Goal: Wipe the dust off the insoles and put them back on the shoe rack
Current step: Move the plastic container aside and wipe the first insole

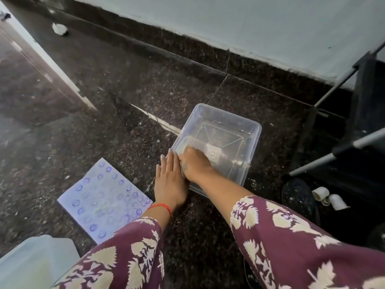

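Kneeling on the floor (104, 90), the person's flat left hand (169, 182) steadies a clear tub (245, 126) while the right hand (193, 163) reaches inside, apparently clutching a small cloth, likely readying it for wiping; a dark insole (298, 197) lies beside the shoe rack (333, 155).

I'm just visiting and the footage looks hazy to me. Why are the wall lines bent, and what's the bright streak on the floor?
Head view: the wide-angle lens bows the pale wall; the streak is glare on the glossy dark speckled stone floor; the clear plastic box and edges look soft and milky.
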{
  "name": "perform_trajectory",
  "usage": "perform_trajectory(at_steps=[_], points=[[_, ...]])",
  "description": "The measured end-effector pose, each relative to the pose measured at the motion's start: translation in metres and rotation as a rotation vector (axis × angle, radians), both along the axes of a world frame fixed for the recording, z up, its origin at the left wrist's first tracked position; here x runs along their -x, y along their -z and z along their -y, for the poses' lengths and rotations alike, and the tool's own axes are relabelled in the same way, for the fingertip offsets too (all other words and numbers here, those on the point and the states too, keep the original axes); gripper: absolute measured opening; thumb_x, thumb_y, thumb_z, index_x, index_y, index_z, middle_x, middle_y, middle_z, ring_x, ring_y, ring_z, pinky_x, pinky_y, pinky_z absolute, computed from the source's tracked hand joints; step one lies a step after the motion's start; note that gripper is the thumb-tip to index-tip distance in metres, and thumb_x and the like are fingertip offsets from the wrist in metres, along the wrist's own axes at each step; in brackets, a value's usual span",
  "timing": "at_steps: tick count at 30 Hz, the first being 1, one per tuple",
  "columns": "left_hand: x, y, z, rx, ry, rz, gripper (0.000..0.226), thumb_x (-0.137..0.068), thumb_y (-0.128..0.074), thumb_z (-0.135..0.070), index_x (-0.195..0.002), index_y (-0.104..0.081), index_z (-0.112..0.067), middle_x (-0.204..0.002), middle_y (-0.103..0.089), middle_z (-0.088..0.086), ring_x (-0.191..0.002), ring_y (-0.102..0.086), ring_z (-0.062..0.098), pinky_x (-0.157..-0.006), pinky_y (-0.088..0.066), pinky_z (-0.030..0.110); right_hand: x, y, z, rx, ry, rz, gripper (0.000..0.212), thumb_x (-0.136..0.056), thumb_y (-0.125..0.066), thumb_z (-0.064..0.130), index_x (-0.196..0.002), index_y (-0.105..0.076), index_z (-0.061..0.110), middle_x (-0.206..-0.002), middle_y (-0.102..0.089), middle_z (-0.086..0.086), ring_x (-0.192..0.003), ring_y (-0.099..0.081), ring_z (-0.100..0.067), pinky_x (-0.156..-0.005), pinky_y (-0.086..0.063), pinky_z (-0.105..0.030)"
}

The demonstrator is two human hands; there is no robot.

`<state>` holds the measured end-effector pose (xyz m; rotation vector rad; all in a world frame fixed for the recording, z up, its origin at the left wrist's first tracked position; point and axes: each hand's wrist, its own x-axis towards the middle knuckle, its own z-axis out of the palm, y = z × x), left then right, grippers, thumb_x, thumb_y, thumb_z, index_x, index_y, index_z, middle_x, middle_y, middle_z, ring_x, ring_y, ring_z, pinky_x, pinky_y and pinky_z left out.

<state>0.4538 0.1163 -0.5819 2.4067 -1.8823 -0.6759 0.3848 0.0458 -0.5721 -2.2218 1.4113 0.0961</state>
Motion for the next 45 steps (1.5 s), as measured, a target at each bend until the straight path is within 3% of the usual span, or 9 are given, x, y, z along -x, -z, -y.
perform_trajectory(at_steps=[9,12,18,24,29,33,38,42,45], points=[[0.0,0.001,-0.001,0.019,-0.021,-0.012,0.066,-0.1,-0.03,-0.017,-0.15,0.012,-0.008,-0.157,0.021,0.007,-0.145,0.017,0.025,-0.116,0.009,0.032,-0.007,0.007,0.005,0.086,-0.055,-0.031,0.021,-0.092,-0.05,0.013,-0.105,-0.064,0.004,-0.109,-0.064,-0.013,-0.103,-0.06,-0.027,-0.087,-0.046,-0.031],[-0.001,0.002,0.0,0.018,-0.022,-0.022,0.069,-0.101,-0.033,-0.026,-0.15,0.011,-0.008,-0.157,0.019,0.007,-0.145,0.016,0.025,-0.116,0.008,0.033,0.003,0.001,0.005,0.144,0.019,0.131,0.022,-0.091,-0.05,0.014,-0.099,-0.067,0.002,-0.105,-0.064,-0.014,-0.1,-0.059,-0.027,-0.084,-0.044,-0.029],[0.004,0.0,-0.003,0.139,-0.072,-0.075,0.084,-0.093,-0.046,-0.05,-0.152,0.0,-0.011,-0.159,0.01,0.008,-0.147,0.009,0.027,-0.117,0.002,0.035,0.048,-0.025,0.001,0.149,0.335,0.486,0.028,-0.068,-0.08,0.029,-0.085,-0.07,0.009,-0.091,-0.068,-0.003,-0.083,-0.06,-0.015,-0.076,-0.044,-0.022],[0.055,-0.009,-0.015,0.469,-0.034,-0.269,0.066,-0.09,-0.06,-0.035,-0.145,-0.034,-0.01,-0.156,-0.023,0.01,-0.145,-0.017,0.026,-0.115,-0.023,0.041,0.129,-0.031,-0.019,0.112,0.765,0.604,0.029,-0.067,-0.075,0.01,-0.09,-0.06,0.017,-0.085,-0.061,0.005,-0.076,-0.055,-0.009,-0.064,-0.039,-0.015],[0.103,-0.013,-0.043,0.646,0.148,-0.351,0.04,-0.088,-0.051,-0.023,-0.125,-0.054,-0.007,-0.127,-0.055,0.012,-0.116,-0.045,0.021,-0.101,-0.032,0.028,0.187,-0.026,-0.065,-0.078,0.967,0.609,0.027,-0.075,-0.064,0.004,-0.094,-0.066,0.022,-0.087,-0.066,0.002,-0.079,-0.06,-0.012,-0.06,-0.043,-0.014],[0.126,-0.006,-0.079,0.442,0.049,-0.413,0.028,-0.088,-0.061,-0.017,-0.116,-0.058,-0.01,-0.109,-0.059,0.007,-0.101,-0.055,0.025,-0.087,-0.037,0.027,0.211,-0.016,-0.104,-0.197,1.004,0.452,0.019,-0.076,-0.063,0.008,-0.075,-0.067,0.027,-0.08,-0.068,0.005,-0.079,-0.061,-0.013,-0.067,-0.047,-0.023],[0.138,0.004,-0.094,-0.023,-0.218,-0.472,0.033,-0.094,-0.054,-0.025,-0.123,-0.048,-0.009,-0.12,-0.057,0.009,-0.113,-0.052,0.027,-0.087,-0.036,0.03,0.214,0.002,-0.134,-0.313,0.844,0.225,0.019,-0.08,-0.059,0.008,-0.09,-0.068,0.021,-0.091,-0.067,0.004,-0.081,-0.056,-0.008,-0.055,-0.038,-0.014],[0.145,0.014,-0.089,-0.173,-0.318,-0.534,0.029,-0.092,-0.058,-0.023,-0.118,-0.054,-0.011,-0.111,-0.066,0.006,-0.109,-0.057,0.025,-0.085,-0.04,0.028,0.207,0.008,-0.132,-0.32,0.844,0.226,0.015,-0.083,-0.058,0.008,-0.091,-0.067,0.018,-0.096,-0.067,0.0,-0.079,-0.053,-0.009,-0.044,-0.031,-0.005],[0.15,0.015,-0.085,-0.244,-0.363,-0.555,0.02,-0.088,-0.06,-0.02,-0.107,-0.065,-0.016,-0.104,-0.07,0.008,-0.102,-0.062,0.026,-0.085,-0.047,0.029,0.206,0.007,-0.131,-0.36,0.891,0.267,0.013,-0.083,-0.059,0.012,-0.092,-0.067,0.018,-0.089,-0.063,0.001,-0.079,-0.053,-0.01,-0.048,-0.035,-0.014]])
